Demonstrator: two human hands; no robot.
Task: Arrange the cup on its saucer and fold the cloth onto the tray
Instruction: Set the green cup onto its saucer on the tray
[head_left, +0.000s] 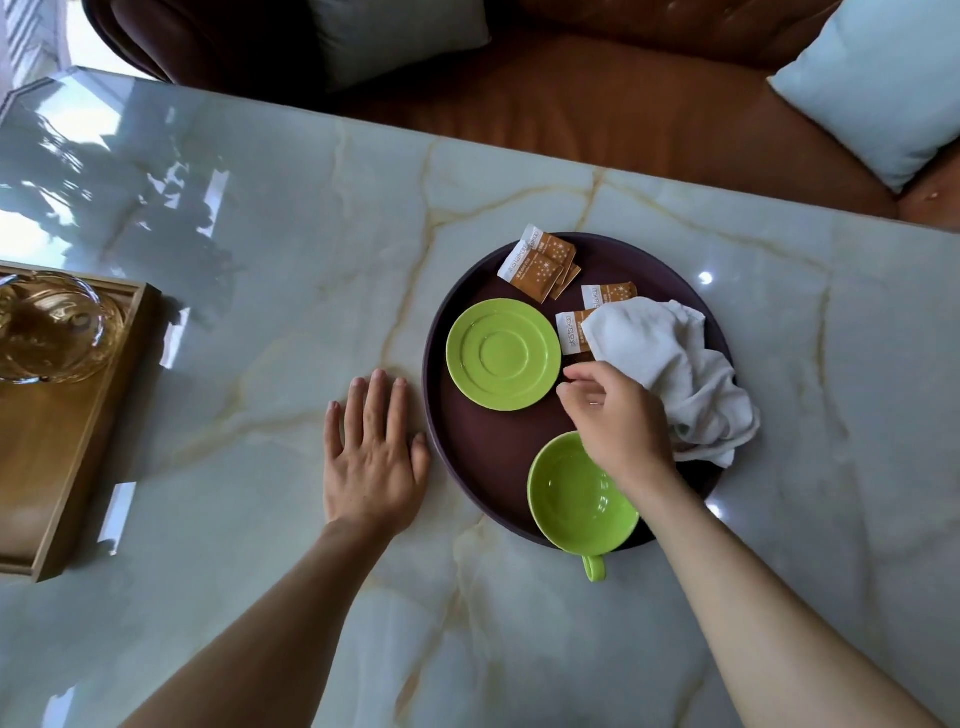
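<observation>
Round dark-brown tray as landmark: lime-green ceramic saucer lies at its left, empty green cup at near rim, crumpled white cloth over right rim. Left hand rests flat beside tray, released. Right hand is curled over tray centre; grasp cannot be told.

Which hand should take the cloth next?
Right. The right hand is over the tray, fingertips at the cloth edge. The left hand lies flat on the table, outside the tray's far side from the cloth.
</observation>
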